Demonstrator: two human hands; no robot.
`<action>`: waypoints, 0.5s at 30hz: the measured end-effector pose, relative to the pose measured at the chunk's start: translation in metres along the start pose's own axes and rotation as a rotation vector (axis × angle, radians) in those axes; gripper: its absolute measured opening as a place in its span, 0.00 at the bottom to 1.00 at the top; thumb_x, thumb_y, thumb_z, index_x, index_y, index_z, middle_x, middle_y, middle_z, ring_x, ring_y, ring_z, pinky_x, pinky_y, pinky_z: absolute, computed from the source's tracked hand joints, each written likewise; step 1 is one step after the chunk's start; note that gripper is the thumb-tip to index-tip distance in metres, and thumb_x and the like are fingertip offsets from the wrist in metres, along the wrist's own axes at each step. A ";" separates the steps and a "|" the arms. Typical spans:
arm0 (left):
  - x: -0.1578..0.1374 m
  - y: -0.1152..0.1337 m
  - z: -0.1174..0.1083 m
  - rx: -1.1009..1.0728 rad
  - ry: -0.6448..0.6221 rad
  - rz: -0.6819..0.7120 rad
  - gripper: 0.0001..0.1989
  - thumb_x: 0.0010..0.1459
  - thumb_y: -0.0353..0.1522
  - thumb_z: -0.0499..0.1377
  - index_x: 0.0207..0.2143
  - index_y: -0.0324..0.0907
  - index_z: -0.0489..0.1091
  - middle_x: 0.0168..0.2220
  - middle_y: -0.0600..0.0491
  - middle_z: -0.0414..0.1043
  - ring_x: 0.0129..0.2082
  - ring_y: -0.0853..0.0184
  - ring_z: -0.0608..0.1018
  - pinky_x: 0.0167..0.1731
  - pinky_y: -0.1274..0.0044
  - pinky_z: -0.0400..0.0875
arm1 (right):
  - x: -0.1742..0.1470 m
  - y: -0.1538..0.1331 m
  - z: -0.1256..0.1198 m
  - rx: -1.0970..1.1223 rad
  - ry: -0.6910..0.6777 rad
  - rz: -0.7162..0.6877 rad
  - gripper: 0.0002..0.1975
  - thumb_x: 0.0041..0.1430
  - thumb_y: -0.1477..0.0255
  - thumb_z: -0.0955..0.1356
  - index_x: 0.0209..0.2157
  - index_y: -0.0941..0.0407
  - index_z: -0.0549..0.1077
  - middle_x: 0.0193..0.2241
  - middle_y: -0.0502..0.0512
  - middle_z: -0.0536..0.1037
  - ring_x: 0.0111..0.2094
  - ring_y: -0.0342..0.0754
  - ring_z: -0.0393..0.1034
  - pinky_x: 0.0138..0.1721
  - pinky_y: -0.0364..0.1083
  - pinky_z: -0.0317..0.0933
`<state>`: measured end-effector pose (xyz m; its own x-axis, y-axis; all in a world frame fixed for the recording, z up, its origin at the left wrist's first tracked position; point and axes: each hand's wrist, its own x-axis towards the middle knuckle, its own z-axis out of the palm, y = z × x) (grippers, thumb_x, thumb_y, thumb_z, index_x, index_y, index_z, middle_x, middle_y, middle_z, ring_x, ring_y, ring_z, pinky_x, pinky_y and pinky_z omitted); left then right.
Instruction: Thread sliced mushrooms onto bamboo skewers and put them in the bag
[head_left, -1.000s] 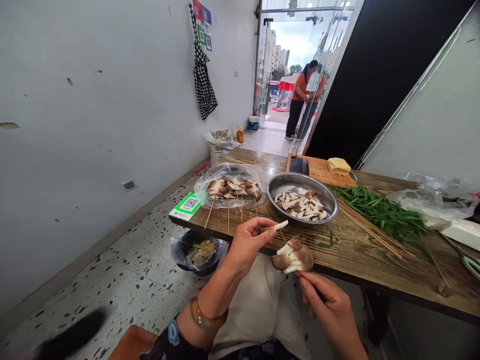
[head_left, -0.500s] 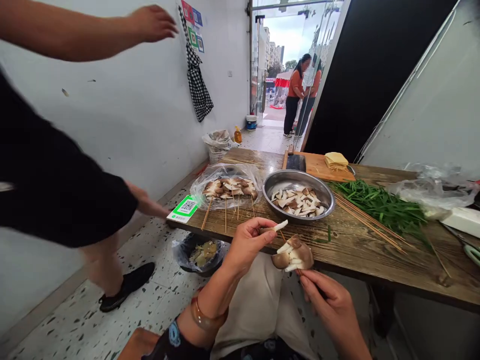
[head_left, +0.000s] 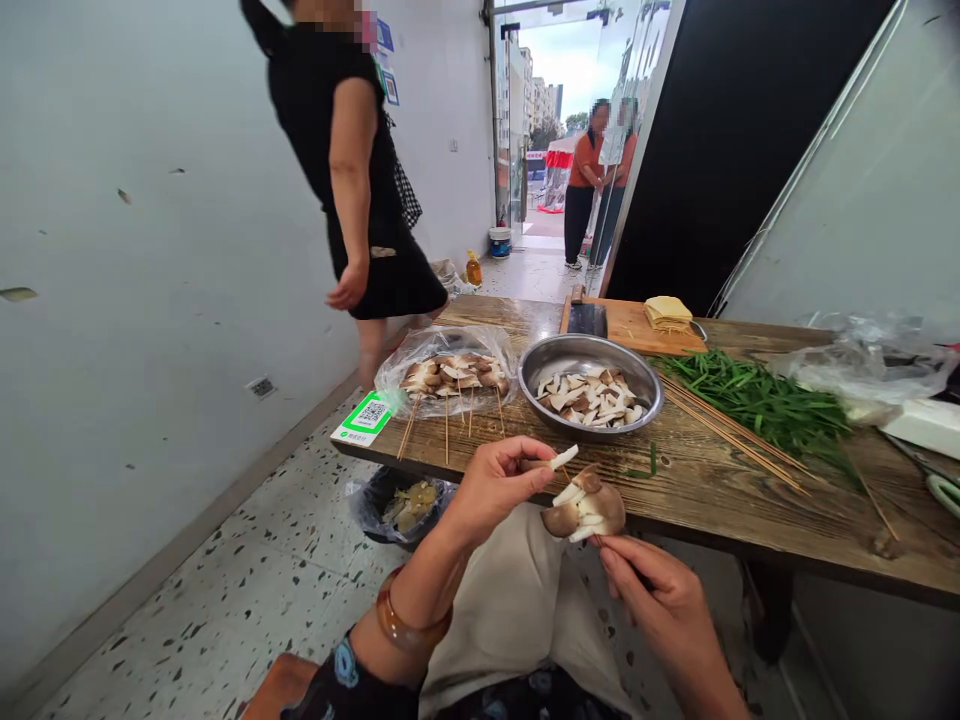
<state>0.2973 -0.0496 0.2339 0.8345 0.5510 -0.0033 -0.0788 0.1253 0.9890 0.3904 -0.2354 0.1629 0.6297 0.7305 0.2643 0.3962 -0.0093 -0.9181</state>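
Observation:
Between the thumb and fingers of my left hand (head_left: 499, 485) is a pale mushroom slice (head_left: 564, 457), held by the tip of a thin skewer. My right hand (head_left: 660, 590) pinches the lower end of that skewer, which carries several brown-capped mushroom pieces (head_left: 589, 508). Both hands are over my lap at the table's near edge. Beyond them stands a steel bowl (head_left: 654, 408) with more cut mushroom slices (head_left: 592, 398). Left of it, finished mushroom skewers (head_left: 454, 375) lie on a clear plastic bag (head_left: 394, 375), sticks pointing toward me.
On the wooden table (head_left: 697, 500) lie bare skewers (head_left: 739, 435), green chives (head_left: 757, 400), a cutting board (head_left: 637, 330) with a cleaver (head_left: 587, 320) and stacked yellow sheets (head_left: 667, 312). A lined bin (head_left: 375, 520) is below the left edge. A person in black (head_left: 360, 200) walks by the wall.
The person in black has moved from the near left toward the door side. My hands have barely moved; the mushroom slice stays by the skewer tip.

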 end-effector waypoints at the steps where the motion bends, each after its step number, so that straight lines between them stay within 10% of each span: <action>1: 0.000 0.000 0.000 0.017 -0.008 0.007 0.11 0.45 0.33 0.68 0.32 0.37 0.75 0.29 0.52 0.74 0.27 0.72 0.71 0.30 0.80 0.64 | 0.000 0.000 0.000 0.005 0.011 0.005 0.12 0.59 0.66 0.67 0.36 0.54 0.82 0.17 0.48 0.71 0.14 0.39 0.60 0.15 0.38 0.58; 15: 0.004 -0.006 0.004 -0.137 -0.063 0.007 0.14 0.55 0.40 0.61 0.36 0.38 0.75 0.38 0.46 0.75 0.37 0.66 0.74 0.39 0.76 0.65 | -0.007 0.008 0.010 0.225 0.082 0.240 0.15 0.57 0.61 0.68 0.37 0.57 0.81 0.16 0.46 0.67 0.14 0.38 0.58 0.15 0.38 0.54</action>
<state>0.3031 -0.0520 0.2288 0.8657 0.5002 0.0166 -0.1543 0.2353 0.9596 0.3828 -0.2341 0.1509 0.7424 0.6683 0.0472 0.0781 -0.0164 -0.9968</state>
